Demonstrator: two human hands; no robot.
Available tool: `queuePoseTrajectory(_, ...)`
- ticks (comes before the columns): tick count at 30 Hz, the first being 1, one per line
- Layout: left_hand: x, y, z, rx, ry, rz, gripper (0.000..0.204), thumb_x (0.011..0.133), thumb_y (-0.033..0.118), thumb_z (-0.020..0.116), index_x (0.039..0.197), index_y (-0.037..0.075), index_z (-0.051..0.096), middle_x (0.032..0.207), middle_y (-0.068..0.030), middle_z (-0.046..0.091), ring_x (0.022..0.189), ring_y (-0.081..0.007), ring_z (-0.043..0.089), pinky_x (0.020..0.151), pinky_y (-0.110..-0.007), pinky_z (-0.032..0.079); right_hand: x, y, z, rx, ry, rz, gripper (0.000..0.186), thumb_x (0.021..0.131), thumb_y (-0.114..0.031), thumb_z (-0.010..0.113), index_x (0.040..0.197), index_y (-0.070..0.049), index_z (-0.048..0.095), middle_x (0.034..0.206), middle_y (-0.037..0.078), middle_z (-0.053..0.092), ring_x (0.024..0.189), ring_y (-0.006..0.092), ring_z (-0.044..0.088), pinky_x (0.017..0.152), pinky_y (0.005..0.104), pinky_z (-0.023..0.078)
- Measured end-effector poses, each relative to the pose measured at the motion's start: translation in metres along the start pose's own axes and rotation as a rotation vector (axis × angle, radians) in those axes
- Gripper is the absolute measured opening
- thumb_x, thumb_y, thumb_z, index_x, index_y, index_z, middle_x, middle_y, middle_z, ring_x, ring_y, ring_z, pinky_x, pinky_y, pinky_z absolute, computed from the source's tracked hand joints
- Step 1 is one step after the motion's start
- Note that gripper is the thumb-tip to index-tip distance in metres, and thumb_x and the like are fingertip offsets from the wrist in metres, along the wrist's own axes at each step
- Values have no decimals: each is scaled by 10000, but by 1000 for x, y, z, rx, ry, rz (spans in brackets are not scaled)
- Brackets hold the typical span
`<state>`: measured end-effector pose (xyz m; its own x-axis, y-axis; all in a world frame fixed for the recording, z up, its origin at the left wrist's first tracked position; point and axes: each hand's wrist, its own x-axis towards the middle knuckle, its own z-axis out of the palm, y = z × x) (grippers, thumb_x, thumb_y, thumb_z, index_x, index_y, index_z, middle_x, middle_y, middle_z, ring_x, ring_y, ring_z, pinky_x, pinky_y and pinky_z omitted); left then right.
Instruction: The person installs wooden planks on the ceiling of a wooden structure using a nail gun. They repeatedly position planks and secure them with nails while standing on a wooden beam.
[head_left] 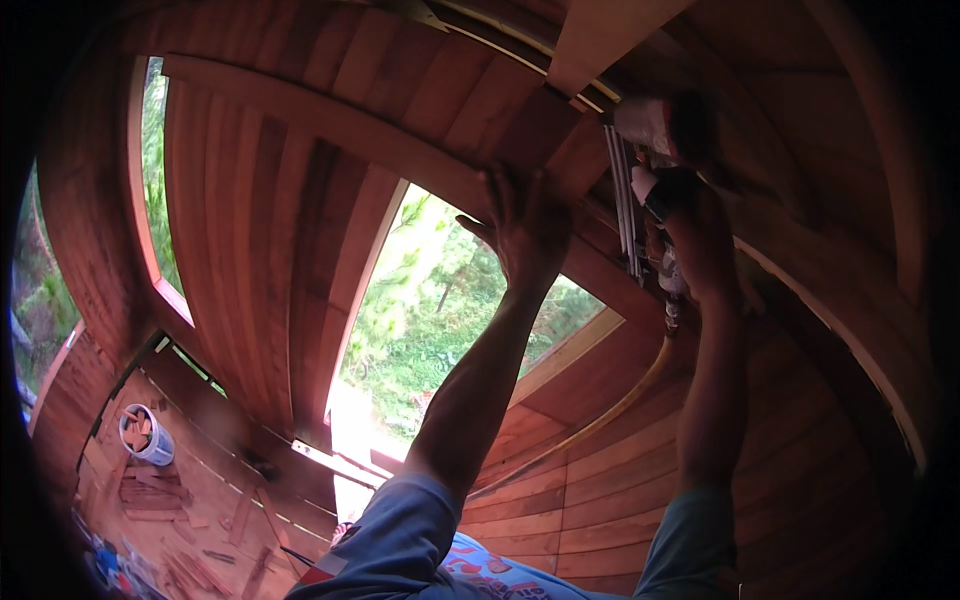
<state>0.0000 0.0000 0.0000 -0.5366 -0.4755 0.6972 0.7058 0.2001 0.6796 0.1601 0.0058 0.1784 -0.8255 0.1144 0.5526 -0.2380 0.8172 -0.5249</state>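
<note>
Red-brown timber walls (240,210) surround the work in the head view. We find the left hand (528,225) empty, fingers spread apart, apparently laid on the rail (400,155) above the window opening (430,285), presumably to steady it. The right hand (695,215) is clamped around an air nailer (640,125) at upper right; its hose (655,370) hangs below, in our judgement leaving the tool free. Both arms are raised: the right forearm near vertical, the left slanting inward.
</note>
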Motion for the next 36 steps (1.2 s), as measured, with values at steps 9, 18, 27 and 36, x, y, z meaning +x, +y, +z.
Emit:
queuePoseTrajectory(9,-6,-5,-5,58,-34,10,574,835,388,699,1365,209,570,1576,-254,251,1496,-426,137,1051,-776,-23,-14,10,-1,9,19,14,382,839,-447,730,729,-102,608,569,-61,497,500,36,474,490,232,365)
queuePoseTrajectory(18,3,4,-6,21,15,16,558,803,314,751,1327,188,603,1531,-284,325,1470,-467,194,1060,-757,124,-7,5,4,-15,-51,48,324,875,-383,720,746,-107,609,572,-53,509,493,36,480,471,232,362)
queuePoseTrajectory(27,10,3,-8,-11,-16,1,580,809,338,731,1349,194,579,1579,-255,242,1499,-425,127,1056,-777,-5,-5,-2,20,22,-46,20,284,870,-355,748,773,-125,612,542,-83,473,455,4,417,435,215,321)
queuePoseTrajectory(36,11,6,-9,-29,-11,-10,599,792,338,747,1347,183,582,1580,-252,243,1497,-423,139,1058,-778,8,-3,0,22,-40,-1,-1,278,863,-355,757,808,-124,612,544,-78,483,460,13,437,434,227,325)
